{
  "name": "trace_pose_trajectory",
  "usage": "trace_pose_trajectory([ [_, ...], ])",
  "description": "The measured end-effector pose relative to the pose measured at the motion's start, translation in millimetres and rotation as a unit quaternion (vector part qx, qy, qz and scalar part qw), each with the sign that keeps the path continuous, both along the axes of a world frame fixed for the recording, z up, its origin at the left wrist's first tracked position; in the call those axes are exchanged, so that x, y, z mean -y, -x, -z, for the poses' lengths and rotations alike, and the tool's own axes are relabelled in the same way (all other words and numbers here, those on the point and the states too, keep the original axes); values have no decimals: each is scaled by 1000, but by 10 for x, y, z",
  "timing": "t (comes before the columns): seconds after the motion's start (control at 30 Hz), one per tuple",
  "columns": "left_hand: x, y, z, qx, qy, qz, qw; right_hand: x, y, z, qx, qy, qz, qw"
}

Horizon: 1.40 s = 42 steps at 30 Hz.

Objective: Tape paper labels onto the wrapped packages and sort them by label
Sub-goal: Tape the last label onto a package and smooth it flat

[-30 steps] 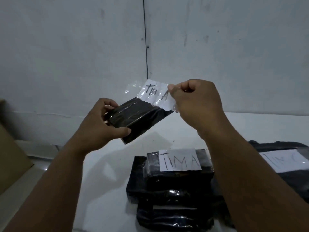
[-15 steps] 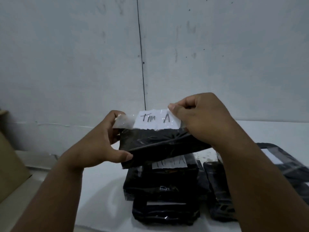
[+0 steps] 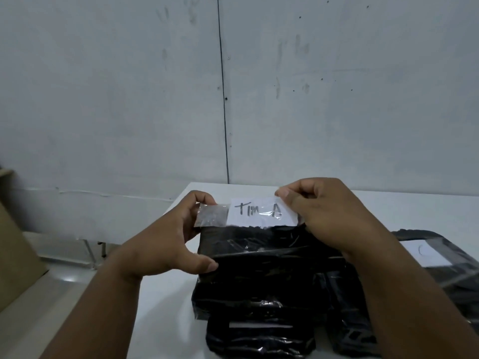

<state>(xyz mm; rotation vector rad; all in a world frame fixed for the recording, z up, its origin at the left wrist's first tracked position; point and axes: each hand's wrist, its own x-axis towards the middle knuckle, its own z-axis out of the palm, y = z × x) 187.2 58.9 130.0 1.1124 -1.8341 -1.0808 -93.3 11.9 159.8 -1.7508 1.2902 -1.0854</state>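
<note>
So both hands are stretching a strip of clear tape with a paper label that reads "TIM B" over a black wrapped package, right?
Not quite. In the head view the paper label reads "TIM A", not "TIM B". The rest holds: the left hand and right hand each pinch an end of the clear tape, with the label stretched above the black wrapped package.

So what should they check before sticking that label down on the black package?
1. Label reads TIM A, writing facing up: ok.
2. Clear tape stretched flat over the label, end pinched by left hand: ok.
3. Right hand holds the other end: ok.
4. Black wrapped package steadied under the label by left thumb: ok.
5. Label pressed onto the package: not ok, it sits at the far edge.
6. Matching pile below has TIM A labels: cannot tell, hidden.
</note>
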Motion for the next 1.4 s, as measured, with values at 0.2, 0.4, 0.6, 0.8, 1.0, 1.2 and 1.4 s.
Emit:
trace_pose_trajectory([
  [0.2, -16, -15, 14, 44, 1, -20, 999, 42, -2, 61, 8, -11, 12, 1000],
  [0.4, -64, 188, 6, 31, 49, -171, 984, 29, -31, 89, -6, -2, 13, 1000],
  [0.6, -66, 317, 15, 10, 77, -316, 946, 10, -28, 64, 1, 7, 9, 1000],
  [0.8, -64, 379, -28, -12, 94, -356, 930, -3, 13, 1, 21, 0, 0, 1000],
  [1.0, -90, 378, -161, -37, 113, -381, 917, 17, 161, -91, 52, 3, 5, 999],
  [1.2, -139, 385, -274, -22, 92, -372, 924, 46, 308, -152, 128, -6, 33, 991],
  [1.4, -142, 477, -205, 65, 88, -403, 909, 62, 302, -81, 47, -3, 75, 996],
])
